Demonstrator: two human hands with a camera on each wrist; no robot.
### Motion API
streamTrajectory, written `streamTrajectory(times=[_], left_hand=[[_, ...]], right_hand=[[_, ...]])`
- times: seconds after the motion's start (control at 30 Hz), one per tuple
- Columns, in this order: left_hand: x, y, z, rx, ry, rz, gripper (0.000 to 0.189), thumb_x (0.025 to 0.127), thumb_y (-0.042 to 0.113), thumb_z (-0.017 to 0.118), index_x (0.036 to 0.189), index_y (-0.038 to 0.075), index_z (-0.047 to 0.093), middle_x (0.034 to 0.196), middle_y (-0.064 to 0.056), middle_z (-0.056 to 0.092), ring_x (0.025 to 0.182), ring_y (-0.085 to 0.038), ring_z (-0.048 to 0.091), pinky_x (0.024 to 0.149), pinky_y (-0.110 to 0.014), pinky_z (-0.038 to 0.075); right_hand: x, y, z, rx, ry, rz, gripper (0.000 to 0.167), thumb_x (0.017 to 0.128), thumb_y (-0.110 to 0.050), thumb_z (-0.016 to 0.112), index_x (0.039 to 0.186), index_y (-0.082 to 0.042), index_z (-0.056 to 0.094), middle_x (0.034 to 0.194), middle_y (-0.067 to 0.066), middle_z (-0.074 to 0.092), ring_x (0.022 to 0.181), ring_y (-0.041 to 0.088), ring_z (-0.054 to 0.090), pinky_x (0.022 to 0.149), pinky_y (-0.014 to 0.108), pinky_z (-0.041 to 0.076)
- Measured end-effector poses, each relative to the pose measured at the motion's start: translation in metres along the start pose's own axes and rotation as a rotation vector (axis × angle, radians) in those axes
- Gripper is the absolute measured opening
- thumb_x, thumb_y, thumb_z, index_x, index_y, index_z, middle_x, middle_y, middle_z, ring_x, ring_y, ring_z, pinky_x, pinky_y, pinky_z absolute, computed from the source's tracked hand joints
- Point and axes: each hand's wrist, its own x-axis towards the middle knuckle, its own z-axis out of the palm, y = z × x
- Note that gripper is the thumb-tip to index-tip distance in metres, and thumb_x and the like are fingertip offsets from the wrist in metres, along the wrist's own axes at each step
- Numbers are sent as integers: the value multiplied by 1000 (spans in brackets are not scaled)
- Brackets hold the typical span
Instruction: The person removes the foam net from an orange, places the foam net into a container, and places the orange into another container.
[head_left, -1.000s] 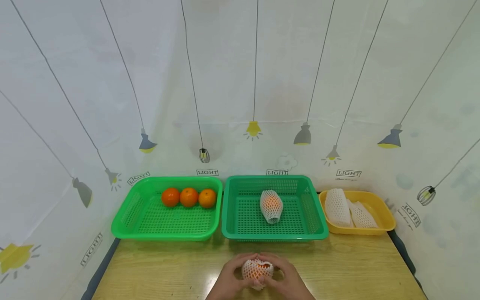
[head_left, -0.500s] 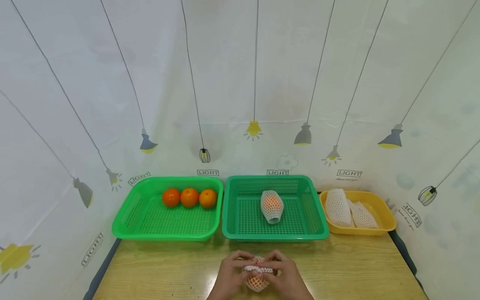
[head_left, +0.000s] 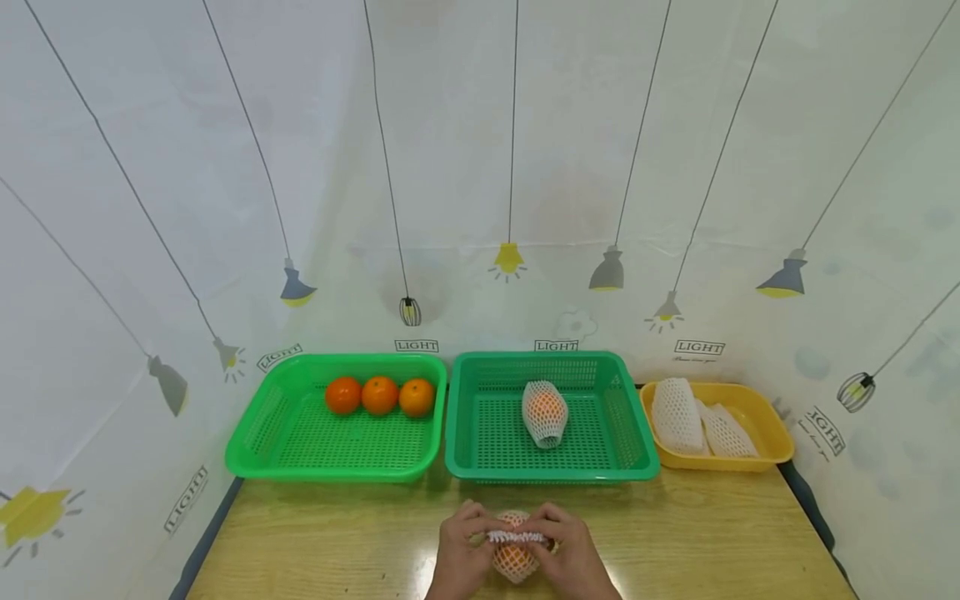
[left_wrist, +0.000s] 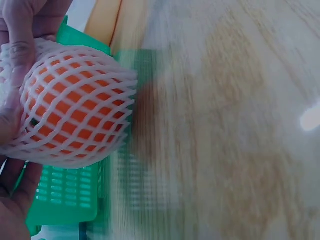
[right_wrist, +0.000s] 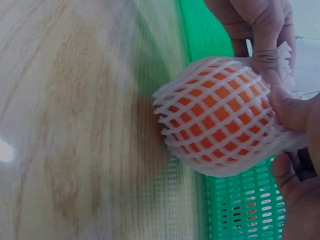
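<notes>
At the table's front, an orange (head_left: 514, 553) sits inside a white foam net sleeve (left_wrist: 75, 107), its colour showing through the mesh. My left hand (head_left: 463, 543) pinches the sleeve's gathered upper edge from the left. From the right, my right hand (head_left: 564, 546) pinches the same edge with thumb and fingers. The bunched edge forms a straight band across the fruit between both thumbs. In the right wrist view, the sleeve's ragged lower end (right_wrist: 162, 117) narrows close over the wooden table.
A bright green basket (head_left: 330, 450) with three oranges (head_left: 380, 396) stands back left. The darker green basket (head_left: 495, 454) in the middle holds one sleeved orange (head_left: 545, 414). At right, a yellow tray (head_left: 772, 433) carries several foam net sleeves (head_left: 677, 417). Behind stands a lamp-patterned wall (head_left: 450, 167).
The sleeve's opening, loosely bunched on top of the orange a second ago, is now stretched into a straight band. Both hands have shifted from cupping the fruit to pinching that edge.
</notes>
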Motion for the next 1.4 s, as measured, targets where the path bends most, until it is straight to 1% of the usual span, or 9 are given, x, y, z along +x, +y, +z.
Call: streamTrajectory(times=[0.2, 0.33, 0.5, 0.67, 0.8, 0.9, 1.03, 1.23, 1.4], left_hand=[[0, -5, 3, -21, 11, 37, 39, 68, -20, 76, 86, 14, 81, 78, 5, 66, 75, -9, 57, 65, -19, 52], [-2, -8, 0, -23, -47, 38, 24, 78, -4, 82, 95, 14, 81, 89, 3, 70, 86, -12, 61, 75, -22, 56], [-4, -10, -7, -38, -156, -146, 32, 84, 21, 83, 115, 15, 77, 108, 0, 69, 99, -19, 63, 86, -29, 57], [-9, -11, -14, -72, -264, -383, 54, 81, 31, 86, 130, 16, 69, 112, -5, 61, 82, -19, 58, 71, -25, 54], [-11, -12, -18, -154, -362, -480, 61, 78, 33, 88, 134, 22, 67, 114, -5, 55, 83, -11, 55, 71, -21, 54], [-9, -11, -19, -182, -366, -462, 52, 79, 32, 87, 128, 20, 72, 113, -5, 58, 88, -9, 56, 73, -22, 56], [-4, -10, -19, -181, -304, -422, 32, 83, 22, 85, 113, 14, 79, 106, -6, 63, 88, -6, 59, 74, -23, 56], [3, -5, -19, -144, -276, -408, 17, 85, 2, 80, 99, 11, 82, 95, -5, 64, 85, -2, 60, 74, -21, 58], [5, -3, -19, -130, -281, -415, 12, 84, 2, 80, 91, 11, 82, 90, -2, 64, 80, -1, 59, 69, -21, 57]], right_hand=[[0, 1, -1, -36, 2, -54, 24, 88, -3, 77, 103, -21, 78, 93, -3, 64, 74, -1, 55, 60, 20, 51], [1, 1, -5, -84, -23, -53, 21, 89, -14, 79, 108, -22, 76, 100, -5, 61, 84, 1, 54, 67, 23, 52], [1, 4, -11, -96, -107, 53, 36, 88, -33, 81, 122, -27, 72, 107, -8, 58, 92, 2, 51, 71, 27, 50], [0, 7, -13, -91, -182, 147, 46, 86, -40, 82, 129, -30, 69, 109, -7, 55, 86, 4, 50, 67, 25, 48], [0, 9, -13, -56, -200, 171, 45, 87, -39, 80, 130, -32, 69, 106, -6, 53, 76, 8, 49, 64, 22, 47], [0, 8, -12, -23, -195, 128, 43, 87, -34, 80, 128, -26, 71, 102, -3, 54, 70, 14, 49, 61, 22, 48], [1, 7, -12, 31, -187, 107, 36, 88, -28, 80, 123, -19, 75, 100, 0, 56, 68, 19, 52, 59, 22, 50], [3, 5, -15, 77, -205, 186, 20, 91, -29, 78, 108, -20, 78, 96, 0, 59, 76, 4, 56, 66, 22, 54], [3, 5, -15, 59, -204, 189, 3, 91, -22, 79, 93, -23, 79, 91, -3, 63, 82, 2, 58, 69, 23, 54]])
